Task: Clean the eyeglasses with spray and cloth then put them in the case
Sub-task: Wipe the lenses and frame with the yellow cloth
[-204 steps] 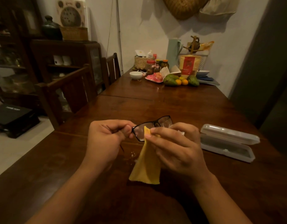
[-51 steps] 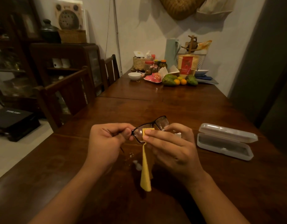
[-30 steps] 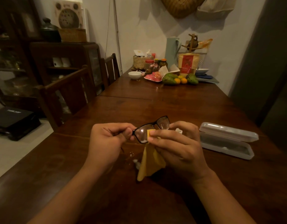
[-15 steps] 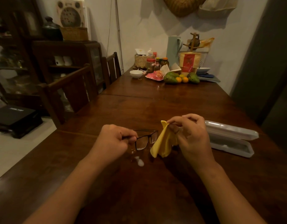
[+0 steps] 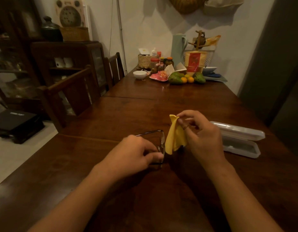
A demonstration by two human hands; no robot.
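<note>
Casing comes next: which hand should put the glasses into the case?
Likely left: left hand grips the black-framed eyeglasses; right hand, nearer the open white plastic case, pinches the yellow cloth.

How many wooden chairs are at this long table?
2. Both stand along the left side of the table: the nearer chair by its middle, the farther chair toward the wall end. Others may be hidden outside the view.
</note>
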